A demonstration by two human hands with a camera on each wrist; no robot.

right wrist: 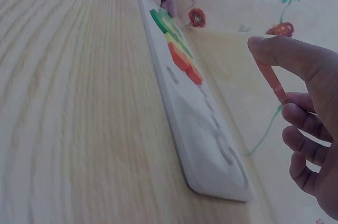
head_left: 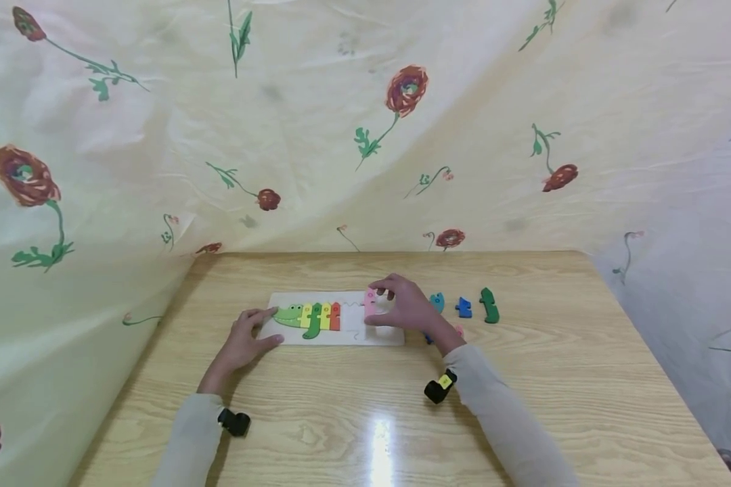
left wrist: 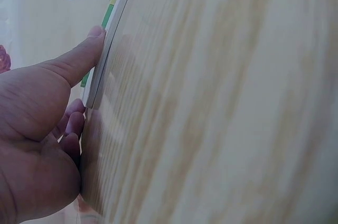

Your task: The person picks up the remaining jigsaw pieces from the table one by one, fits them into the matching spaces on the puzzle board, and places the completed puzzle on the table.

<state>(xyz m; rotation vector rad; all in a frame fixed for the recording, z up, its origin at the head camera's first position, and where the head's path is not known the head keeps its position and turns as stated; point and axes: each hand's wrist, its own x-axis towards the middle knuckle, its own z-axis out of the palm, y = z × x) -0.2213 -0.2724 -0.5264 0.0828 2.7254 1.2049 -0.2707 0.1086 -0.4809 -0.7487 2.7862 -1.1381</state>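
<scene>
A white puzzle board (head_left: pixel 353 323) lies on the table, its left part filled with crocodile pieces: a green head (head_left: pixel 289 316), then yellow, green and red sections (head_left: pixel 336 316). My left hand (head_left: pixel 246 338) rests on the board's left end, thumb at the near edge and a finger by the snout. In the left wrist view the thumb (left wrist: pixel 79 57) lies straight against the board's edge. Above the bare right part, my right hand (head_left: pixel 408 308) pinches a pink puzzle piece (head_left: pixel 369 308) between thumb and finger. In the right wrist view this piece (right wrist: pixel 272 81) is apart from the board.
Right of the board lie loose pieces: a light blue one (head_left: pixel 437 302), a blue one (head_left: pixel 464 308) and a green one (head_left: pixel 489 306). Another pink piece (head_left: pixel 459 331) shows partly behind the right wrist. Flowered cloth (head_left: pixel 317 135) hangs around the wooden table (head_left: pixel 317 399).
</scene>
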